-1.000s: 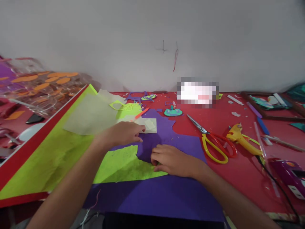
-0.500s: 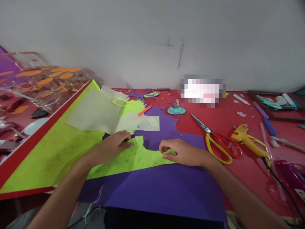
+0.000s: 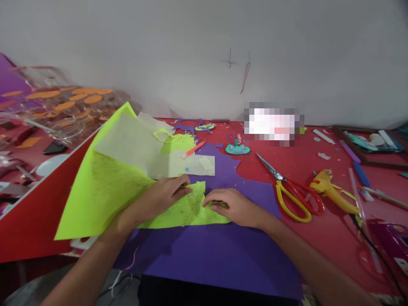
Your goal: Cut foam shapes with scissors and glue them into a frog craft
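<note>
At left, lime-green paper sheet [image 3: 105, 191] tilts up off the red board [image 3: 28, 229], right end lying on the purple sheet [image 3: 207, 255]. Left hand [image 3: 162, 193] fingers curled, pinching its top edge. Right hand [image 3: 232, 206] closed on its right corner. Farther right on the counter [image 3: 318, 229]: scissors [image 3: 293, 191], yellow glue gun [image 3: 331, 191].

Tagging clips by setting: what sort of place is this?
Probably a craft worktable in a home or small workshop. The left hand and right hand hold a lime-green craft sheet over a purple craft sheet on a red table, beside red-and-yellow-handled scissors, a yellow glue gun and small cut-out shapes.
</note>
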The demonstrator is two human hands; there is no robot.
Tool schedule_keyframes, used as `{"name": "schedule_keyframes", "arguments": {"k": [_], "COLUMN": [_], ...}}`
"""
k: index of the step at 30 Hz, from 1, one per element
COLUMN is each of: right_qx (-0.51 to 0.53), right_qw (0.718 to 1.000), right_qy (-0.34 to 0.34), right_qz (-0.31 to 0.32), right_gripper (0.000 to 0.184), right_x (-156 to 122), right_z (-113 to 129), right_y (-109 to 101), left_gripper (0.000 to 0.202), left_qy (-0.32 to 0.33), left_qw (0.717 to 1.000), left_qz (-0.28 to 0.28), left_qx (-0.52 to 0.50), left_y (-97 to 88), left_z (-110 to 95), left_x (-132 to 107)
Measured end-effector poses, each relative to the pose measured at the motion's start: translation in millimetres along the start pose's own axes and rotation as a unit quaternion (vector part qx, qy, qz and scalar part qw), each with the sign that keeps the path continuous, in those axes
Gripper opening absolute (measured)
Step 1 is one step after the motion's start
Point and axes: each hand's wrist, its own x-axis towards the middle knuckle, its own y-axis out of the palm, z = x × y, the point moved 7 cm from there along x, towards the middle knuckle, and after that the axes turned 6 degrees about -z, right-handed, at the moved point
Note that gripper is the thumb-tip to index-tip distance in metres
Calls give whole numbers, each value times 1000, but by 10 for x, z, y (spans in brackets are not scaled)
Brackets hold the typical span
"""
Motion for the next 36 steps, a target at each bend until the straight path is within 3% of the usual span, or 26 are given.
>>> {"name": "schedule_keyframes", "arguments": {"k": [4,9,14,17,21,26,33,36], "right_qx": [-6,-15,3,5,-39,-119,-234,-251], "right_qw": [999,999,999,998,989,974,956,953], "right_qy": [9,19,16,23,19,0,-63,-70], "right_qz": [-34,-48,-36,-63,-141,-192,-167,-154], "right_gripper": [36,28,18,19,15,15,15,15], "right_x": [8,19,10,4,-7,-33,-32,-34], "right_z": [-42,-66,-7,-33,-95,-167,-126,-98], "right_y": [-77,-106,-97,-144,-287,-398,-287,-250], "left_gripper": [36,44,42,36,32,34,33,37], "left_qy": [11,-21,-58,-70,-30,-1,16,25], "left_qw": [999,995,992,992,994,992,974,970], "left_qz": [-21,-18,34,60,16,-6,-99,-107], "left_qx": [33,98,107,91,103,129,202,215], "left_y": [-11,19,-1,-55,-167,-123,-180,-165], "left_z": [45,226,404,501,503,459,495,424], "left_x": [17,-55,-157,-206,-204,-123,18,70]}}
